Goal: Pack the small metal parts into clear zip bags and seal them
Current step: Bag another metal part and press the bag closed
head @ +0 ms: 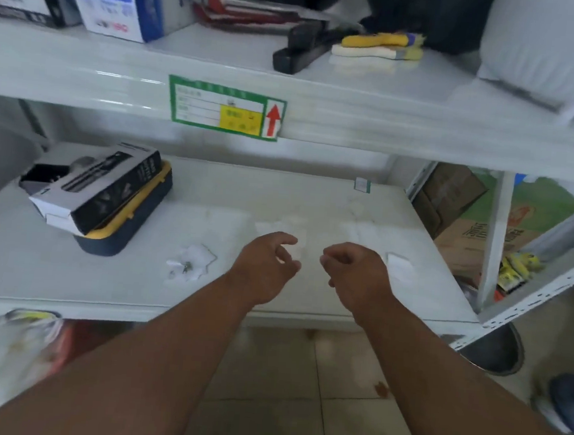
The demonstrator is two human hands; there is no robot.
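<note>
Both hands hover above the shelf (pixel 212 191), side by side, fingers loosely curled and apart, gripping nothing. The left hand (pixel 268 267) has its thumb and fingers (pixel 285 239) spread around a gap; the right hand (pixel 353 274) curls its fingers (pixel 330 255) toward it. A clear bag (pixel 191 264) with small metal parts (pixel 185 267) lies left of the left fingers. Another bag (pixel 399 265) lies just right of the right hand. A boxed case (pixel 102 196) sits far left.
</note>
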